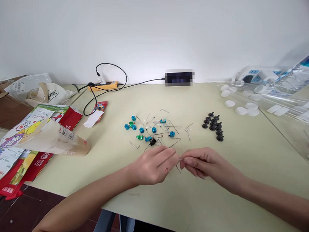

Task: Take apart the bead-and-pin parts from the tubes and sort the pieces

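My left hand (pixel 156 166) is closed, its fingertips drawn together above the near part of the table; what they grip is hidden behind the fingers. Facing it, my right hand (pixel 203 161) pinches a thin silver metal rod (pixel 180 159) between thumb and index finger, and its tip reaches the left fingertips. A thin dark wire (pixel 178 169) slants down from below the left fingers; whether it is held I cannot tell. Just beyond the hands lie several blue metal collars (pixel 154 130), green ones (pixel 139 137), a small black part (pixel 152 142), bent wires and L-shaped hex keys (pixel 189 134).
Black suction-cup-like parts (pixel 215 124) are grouped at right, near clear plastic with white discs (pixel 240 110). To the left, a plastic cup (pixel 76 140) lies on colourful bags (pixel 42 164). A yellow power strip (pixel 105 85) and a cabled, blurred dark device (pixel 179 78) are by the wall.
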`<state>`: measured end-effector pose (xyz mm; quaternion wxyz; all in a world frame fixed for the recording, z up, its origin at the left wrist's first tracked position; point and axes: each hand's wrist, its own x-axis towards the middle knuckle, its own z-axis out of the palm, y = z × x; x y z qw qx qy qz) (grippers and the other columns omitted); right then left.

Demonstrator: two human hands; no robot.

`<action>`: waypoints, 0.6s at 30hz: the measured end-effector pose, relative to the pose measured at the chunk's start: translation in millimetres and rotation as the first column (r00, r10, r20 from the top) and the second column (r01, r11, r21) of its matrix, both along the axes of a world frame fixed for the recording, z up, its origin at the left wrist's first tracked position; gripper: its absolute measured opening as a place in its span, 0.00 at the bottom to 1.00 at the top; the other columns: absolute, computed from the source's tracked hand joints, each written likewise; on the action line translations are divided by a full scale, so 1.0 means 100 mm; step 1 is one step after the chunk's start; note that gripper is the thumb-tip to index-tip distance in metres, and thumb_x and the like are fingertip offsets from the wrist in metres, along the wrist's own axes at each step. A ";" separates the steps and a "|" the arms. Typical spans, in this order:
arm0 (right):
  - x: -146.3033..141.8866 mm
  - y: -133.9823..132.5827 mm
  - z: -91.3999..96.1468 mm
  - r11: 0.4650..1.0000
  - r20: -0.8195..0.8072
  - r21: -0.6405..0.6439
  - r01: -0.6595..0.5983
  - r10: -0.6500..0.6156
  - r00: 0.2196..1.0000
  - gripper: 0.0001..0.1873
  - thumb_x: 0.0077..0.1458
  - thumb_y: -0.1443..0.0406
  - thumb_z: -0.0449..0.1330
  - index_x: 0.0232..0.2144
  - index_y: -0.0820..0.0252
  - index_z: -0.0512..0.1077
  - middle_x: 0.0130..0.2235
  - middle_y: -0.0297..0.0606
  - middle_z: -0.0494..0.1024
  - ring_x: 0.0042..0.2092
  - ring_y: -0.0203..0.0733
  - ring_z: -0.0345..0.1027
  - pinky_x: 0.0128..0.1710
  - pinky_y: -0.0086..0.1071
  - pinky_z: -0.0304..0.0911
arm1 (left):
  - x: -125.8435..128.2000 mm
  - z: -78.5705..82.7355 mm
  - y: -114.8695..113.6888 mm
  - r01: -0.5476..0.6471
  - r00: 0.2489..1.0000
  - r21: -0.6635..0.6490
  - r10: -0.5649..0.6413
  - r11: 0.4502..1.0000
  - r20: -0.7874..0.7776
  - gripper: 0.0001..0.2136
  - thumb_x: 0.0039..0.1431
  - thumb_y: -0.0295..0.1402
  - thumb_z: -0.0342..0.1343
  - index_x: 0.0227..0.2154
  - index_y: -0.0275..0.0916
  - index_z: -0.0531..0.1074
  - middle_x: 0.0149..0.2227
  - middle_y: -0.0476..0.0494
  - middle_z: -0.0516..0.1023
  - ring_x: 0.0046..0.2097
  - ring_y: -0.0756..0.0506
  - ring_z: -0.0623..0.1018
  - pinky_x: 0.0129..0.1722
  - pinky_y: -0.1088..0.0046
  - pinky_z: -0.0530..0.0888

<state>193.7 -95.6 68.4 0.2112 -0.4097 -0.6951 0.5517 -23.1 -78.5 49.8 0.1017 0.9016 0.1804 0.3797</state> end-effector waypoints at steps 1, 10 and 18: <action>0.03 -0.01 0.00 0.976 0.074 0.219 0.005 -0.022 0.997 0.21 0.64 0.55 0.45 0.32 0.59 0.72 0.22 0.34 0.65 0.24 0.35 0.56 0.22 0.30 0.54 | 0.04 0.02 -0.03 -0.025 0.998 -0.237 0.036 0.971 0.043 0.11 0.62 0.29 0.44 0.35 0.33 0.73 0.30 0.38 0.76 0.35 0.45 0.76 0.34 0.68 0.75; 0.22 0.06 0.00 0.484 0.237 0.850 -0.209 0.003 0.972 0.11 0.60 0.60 0.53 0.44 0.52 0.71 0.36 0.39 0.77 0.36 0.43 0.70 0.32 0.36 0.64 | 0.17 0.14 -0.12 0.280 0.957 -0.958 0.091 -0.062 0.274 0.14 0.59 0.38 0.52 0.26 0.31 0.71 0.28 0.40 0.74 0.24 0.53 0.70 0.26 0.77 0.71; 0.03 0.07 0.07 0.867 -0.169 -0.496 -0.047 -0.043 0.985 0.30 0.61 0.46 0.39 0.20 0.61 0.60 0.18 0.30 0.60 0.19 0.29 0.48 0.18 0.25 0.44 | -0.03 -0.07 0.01 -0.023 0.997 0.308 0.044 0.951 -0.060 0.08 0.57 0.22 0.50 0.39 0.31 0.70 0.35 0.36 0.76 0.39 0.42 0.76 0.34 0.66 0.76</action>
